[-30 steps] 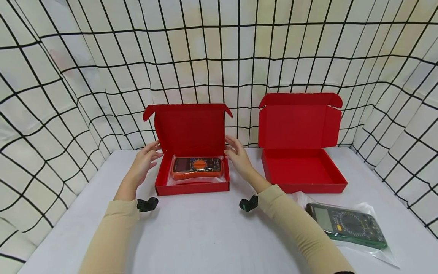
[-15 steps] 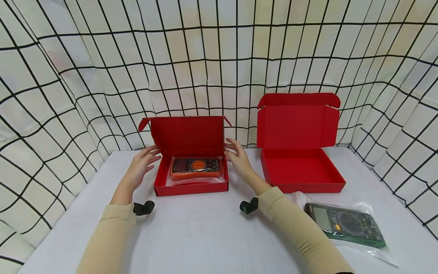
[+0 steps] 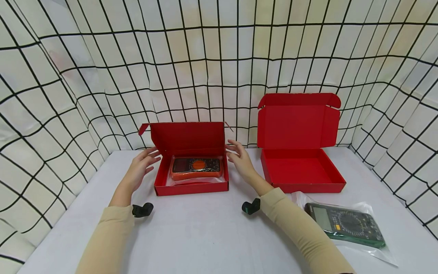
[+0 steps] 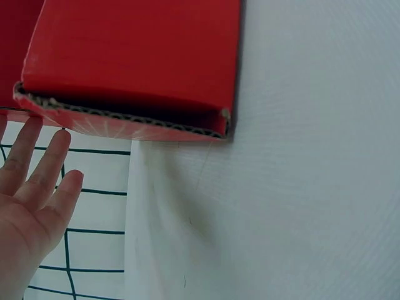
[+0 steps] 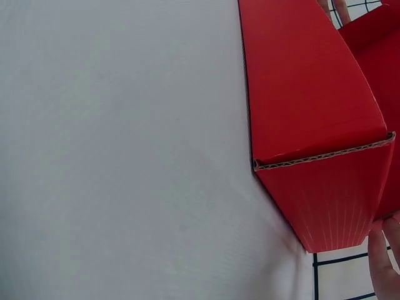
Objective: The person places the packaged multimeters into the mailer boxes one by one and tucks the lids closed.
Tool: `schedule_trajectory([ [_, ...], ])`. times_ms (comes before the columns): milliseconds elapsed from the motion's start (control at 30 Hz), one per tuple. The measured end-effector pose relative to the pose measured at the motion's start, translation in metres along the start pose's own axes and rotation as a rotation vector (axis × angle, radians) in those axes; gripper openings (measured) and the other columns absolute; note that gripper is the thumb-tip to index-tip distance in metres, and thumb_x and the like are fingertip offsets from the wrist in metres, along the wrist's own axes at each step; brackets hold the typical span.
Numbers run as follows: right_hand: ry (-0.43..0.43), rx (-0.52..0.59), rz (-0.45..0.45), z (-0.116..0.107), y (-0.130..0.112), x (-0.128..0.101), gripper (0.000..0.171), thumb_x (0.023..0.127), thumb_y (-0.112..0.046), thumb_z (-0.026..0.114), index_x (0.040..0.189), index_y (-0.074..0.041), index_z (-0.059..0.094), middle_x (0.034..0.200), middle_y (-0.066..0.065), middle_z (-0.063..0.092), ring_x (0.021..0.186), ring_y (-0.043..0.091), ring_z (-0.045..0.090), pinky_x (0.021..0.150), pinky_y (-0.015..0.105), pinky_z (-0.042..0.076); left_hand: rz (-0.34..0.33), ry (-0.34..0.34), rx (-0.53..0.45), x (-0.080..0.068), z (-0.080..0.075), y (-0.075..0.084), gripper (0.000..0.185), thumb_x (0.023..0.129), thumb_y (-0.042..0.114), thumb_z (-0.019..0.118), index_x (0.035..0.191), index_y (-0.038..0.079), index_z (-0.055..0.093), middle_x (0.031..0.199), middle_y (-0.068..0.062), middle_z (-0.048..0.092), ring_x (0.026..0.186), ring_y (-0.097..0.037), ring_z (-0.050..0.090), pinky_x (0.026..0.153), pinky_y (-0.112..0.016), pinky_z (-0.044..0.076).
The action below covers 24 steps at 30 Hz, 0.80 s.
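An orange-edged multimeter [image 3: 196, 175] in clear plastic lies inside the left red cardboard box [image 3: 191, 189]. The box's lid [image 3: 188, 137] stands raised at the back and leans forward over the tray. My left hand [image 3: 137, 169] is at the left side of the lid, fingers extended, fingertips right at its edge. On the opposite side my right hand [image 3: 243, 161] has its fingertips by the lid's right edge, fingers loosely bent. In the left wrist view, spread fingers [image 4: 47, 165] sit beside the box corner. The right wrist view shows fingers [image 5: 379, 262] behind the box's corner.
A second red box [image 3: 304, 167] with its lid upright stands to the right with nothing in it. In front of it, a green-edged multimeter [image 3: 345, 224] in a clear bag lies on the white table [image 3: 198, 236]. A black-grid white cloth [image 3: 219, 76] hangs behind and at both sides.
The left box's lid has tipped forward and its top edge has come down, mostly in the first half second. Both hands have stayed at its sides with little movement.
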State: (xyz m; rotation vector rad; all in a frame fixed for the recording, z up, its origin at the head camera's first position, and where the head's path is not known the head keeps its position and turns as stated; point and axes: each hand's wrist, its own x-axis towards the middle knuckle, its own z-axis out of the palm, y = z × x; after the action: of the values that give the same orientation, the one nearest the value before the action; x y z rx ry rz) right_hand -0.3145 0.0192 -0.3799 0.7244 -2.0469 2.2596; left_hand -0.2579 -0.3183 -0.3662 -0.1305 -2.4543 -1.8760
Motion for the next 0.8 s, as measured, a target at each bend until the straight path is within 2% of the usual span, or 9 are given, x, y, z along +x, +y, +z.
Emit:
schedule_trajectory([
  [167,-0.021,-0.036,0.012,0.002,-0.013,-0.007,0.046,0.093,0.005,0.04,0.138,0.006,0.032,0.132,0.028,0.044,0.118,0.045,0.044,0.095,0.056,0.036,-0.018,-0.003,-0.01,-0.002,-0.001,0.0,0.052,0.099,0.015,0.031,0.148,0.007,0.018,0.147,-0.02,0.027,0.133,-0.038,0.027,0.105,-0.056,0.021],
  [500,-0.072,-0.038,0.01,0.0,-0.014,-0.012,0.046,0.094,0.004,0.038,0.14,0.001,0.034,0.135,0.026,0.041,0.12,0.046,0.042,0.097,0.057,0.034,-0.011,-0.018,-0.045,-0.007,-0.004,-0.001,0.052,0.099,0.015,0.033,0.148,0.009,0.017,0.148,-0.019,0.027,0.134,-0.036,0.027,0.105,-0.055,0.021],
  [667,-0.077,-0.042,0.014,0.0,-0.017,-0.013,0.046,0.096,0.002,0.037,0.141,0.001,0.032,0.139,0.024,0.039,0.121,0.042,0.043,0.097,0.054,0.035,0.021,-0.035,-0.15,-0.01,-0.01,0.006,0.054,0.098,0.011,0.032,0.15,0.016,0.016,0.149,-0.017,0.025,0.132,-0.032,0.031,0.107,-0.053,0.018],
  [800,-0.106,0.034,0.071,-0.007,-0.009,-0.003,0.051,0.096,-0.003,0.036,0.145,-0.009,0.028,0.143,0.017,0.036,0.125,0.037,0.041,0.099,0.054,0.032,0.059,-0.05,-0.267,-0.012,-0.018,0.013,0.057,0.099,0.014,0.035,0.15,0.02,0.011,0.149,-0.013,0.026,0.13,-0.03,0.036,0.107,-0.053,0.015],
])
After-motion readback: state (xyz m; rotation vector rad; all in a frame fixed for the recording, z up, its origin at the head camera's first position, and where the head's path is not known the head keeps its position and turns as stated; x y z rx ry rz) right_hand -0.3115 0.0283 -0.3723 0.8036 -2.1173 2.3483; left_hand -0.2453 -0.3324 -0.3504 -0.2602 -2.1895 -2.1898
